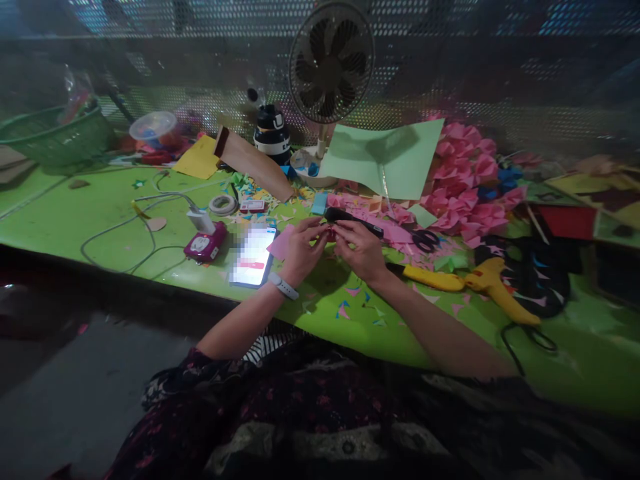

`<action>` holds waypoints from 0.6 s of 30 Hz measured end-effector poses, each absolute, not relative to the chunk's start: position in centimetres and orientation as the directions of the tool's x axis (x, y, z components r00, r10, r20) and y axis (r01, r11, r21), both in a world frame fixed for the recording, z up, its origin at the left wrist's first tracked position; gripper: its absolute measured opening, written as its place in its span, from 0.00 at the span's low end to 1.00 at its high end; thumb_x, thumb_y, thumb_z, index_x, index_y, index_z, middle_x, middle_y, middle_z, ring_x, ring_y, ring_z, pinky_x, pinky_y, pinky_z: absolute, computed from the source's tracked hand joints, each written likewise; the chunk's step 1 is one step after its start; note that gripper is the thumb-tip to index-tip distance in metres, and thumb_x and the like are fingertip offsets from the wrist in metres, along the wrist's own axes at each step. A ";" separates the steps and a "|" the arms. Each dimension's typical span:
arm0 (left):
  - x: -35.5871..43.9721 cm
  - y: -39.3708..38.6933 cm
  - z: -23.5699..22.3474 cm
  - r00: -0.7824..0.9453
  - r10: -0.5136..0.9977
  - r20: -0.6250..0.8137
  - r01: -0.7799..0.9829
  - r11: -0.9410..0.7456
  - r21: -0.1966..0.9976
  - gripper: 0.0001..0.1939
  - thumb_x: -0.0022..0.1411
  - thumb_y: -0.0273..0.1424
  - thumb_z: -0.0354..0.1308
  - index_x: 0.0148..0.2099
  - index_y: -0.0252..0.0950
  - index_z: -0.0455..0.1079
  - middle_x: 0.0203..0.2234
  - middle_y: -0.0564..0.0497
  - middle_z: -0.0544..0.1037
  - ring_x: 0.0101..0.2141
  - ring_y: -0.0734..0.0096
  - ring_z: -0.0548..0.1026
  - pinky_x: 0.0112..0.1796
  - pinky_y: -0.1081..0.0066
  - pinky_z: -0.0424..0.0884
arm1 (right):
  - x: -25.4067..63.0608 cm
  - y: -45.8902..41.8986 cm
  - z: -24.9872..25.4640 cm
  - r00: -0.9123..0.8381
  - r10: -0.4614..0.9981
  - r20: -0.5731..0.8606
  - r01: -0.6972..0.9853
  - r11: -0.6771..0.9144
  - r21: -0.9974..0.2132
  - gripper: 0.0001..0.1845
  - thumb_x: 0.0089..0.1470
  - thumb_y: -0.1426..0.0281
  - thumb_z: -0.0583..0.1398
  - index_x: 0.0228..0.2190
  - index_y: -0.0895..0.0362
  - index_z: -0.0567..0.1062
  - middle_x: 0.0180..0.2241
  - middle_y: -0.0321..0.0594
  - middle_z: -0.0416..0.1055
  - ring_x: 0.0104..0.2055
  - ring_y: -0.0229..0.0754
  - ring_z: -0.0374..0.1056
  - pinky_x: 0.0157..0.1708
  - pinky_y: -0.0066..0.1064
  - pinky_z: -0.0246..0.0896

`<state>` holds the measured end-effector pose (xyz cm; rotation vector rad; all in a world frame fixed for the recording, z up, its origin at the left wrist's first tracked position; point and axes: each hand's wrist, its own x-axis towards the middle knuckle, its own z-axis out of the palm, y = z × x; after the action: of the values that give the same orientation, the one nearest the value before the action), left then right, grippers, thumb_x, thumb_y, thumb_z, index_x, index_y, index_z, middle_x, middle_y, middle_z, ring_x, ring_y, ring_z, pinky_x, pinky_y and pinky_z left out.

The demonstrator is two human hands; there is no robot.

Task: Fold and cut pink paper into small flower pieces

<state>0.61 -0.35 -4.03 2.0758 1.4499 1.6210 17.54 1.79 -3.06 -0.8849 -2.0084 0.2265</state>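
Observation:
My left hand (303, 251) and my right hand (361, 249) meet over the green table, fingertips pinched together. Between them is a small piece of dark pink paper (331, 233), mostly hidden by the fingers. A flat piece of pink paper (281, 244) lies by my left hand, over the edge of a lit phone (254, 257). Just beyond my right hand are a long black-handled tool (345, 216), whose kind I cannot make out, and black-handled scissors (426, 241). Paper scraps (353, 291) are strewn below my right wrist.
A yellow glue gun (487, 280) lies on the right. Folded pink paper pieces (465, 177) are heaped behind, beside a light green sheet (383, 157). At the back stand a fan (331, 63) and a black bottle (273, 133). A purple power adapter (205, 243) with cables sits left.

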 end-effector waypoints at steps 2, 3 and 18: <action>0.5 -0.3 -3.9 -0.024 0.711 0.703 0.608 -0.547 0.575 0.09 0.64 0.27 0.61 0.45 0.37 0.79 0.43 0.43 0.81 0.44 0.66 0.80 0.45 0.64 0.80 | 17.7 1.8 -2.9 -0.301 0.676 0.672 0.488 0.715 -0.501 0.16 0.62 0.69 0.56 0.45 0.55 0.82 0.47 0.46 0.78 0.48 0.46 0.75 0.49 0.39 0.74; 0.5 -0.3 -4.0 -0.009 0.698 0.716 0.616 -0.560 0.554 0.09 0.64 0.26 0.61 0.45 0.37 0.80 0.43 0.43 0.81 0.44 0.67 0.80 0.45 0.64 0.79 | 17.7 1.9 -2.9 -0.292 0.678 0.674 0.478 0.714 -0.511 0.15 0.62 0.68 0.57 0.45 0.55 0.82 0.46 0.46 0.79 0.48 0.46 0.75 0.49 0.39 0.74; 0.4 -1.1 -2.4 -0.134 0.704 0.698 0.520 -0.549 0.654 0.08 0.66 0.31 0.59 0.44 0.35 0.78 0.40 0.44 0.81 0.38 0.71 0.80 0.34 0.73 0.79 | 19.1 2.9 -1.8 -0.320 0.708 0.630 0.485 0.693 -0.533 0.17 0.60 0.68 0.53 0.39 0.55 0.82 0.42 0.45 0.79 0.45 0.48 0.74 0.47 0.42 0.70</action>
<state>0.38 -1.11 -2.44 1.9567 1.4030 1.7665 19.13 2.86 -1.77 -0.9185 -1.9857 0.3067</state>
